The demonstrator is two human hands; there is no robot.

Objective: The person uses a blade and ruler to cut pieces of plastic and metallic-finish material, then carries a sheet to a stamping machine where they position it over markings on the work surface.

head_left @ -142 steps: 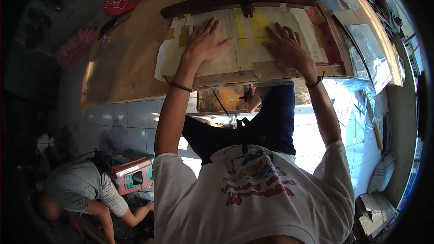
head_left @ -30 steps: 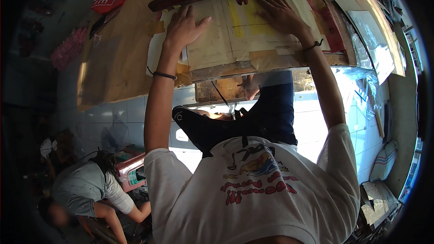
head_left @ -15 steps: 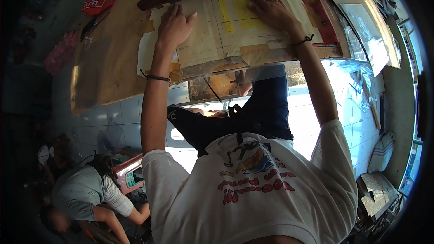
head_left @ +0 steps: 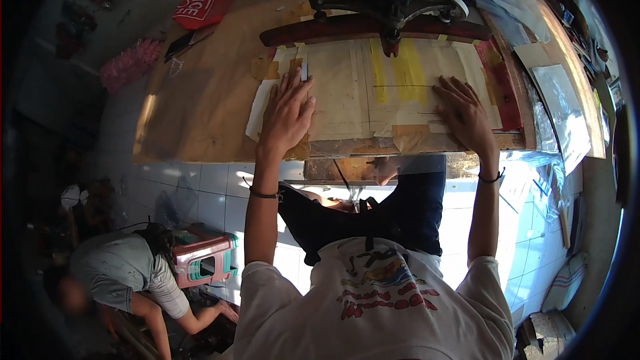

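My left hand (head_left: 288,112) lies flat, fingers stretched out, on the left part of a pale, tape-patched sheet (head_left: 340,110) on the table. By its fingertips are brown tape and a small white strip (head_left: 304,71). Near the sheet's right side rests my right hand (head_left: 465,113), palm down with fingers extended, just right of the yellow tape strips (head_left: 410,70). Neither hand holds anything. Beyond both hands, a dark red curved bar (head_left: 333,29) runs across the sheet's far edge, beneath a black metal frame with several arms (head_left: 400,3).
The wooden table (head_left: 200,107) carries a red printed bag (head_left: 208,5) and a dark flat object (head_left: 180,47) at far left. Clear plastic sheets (head_left: 560,100) are at right. On the floor to the left, another person (head_left: 127,273) bends beside a pink and green plastic stool (head_left: 203,257).
Both hands have slid back over the sheet, away from the red bar and toward the table's near edge. The right hand has left the yellow tape. My view has shifted, showing more black frame.
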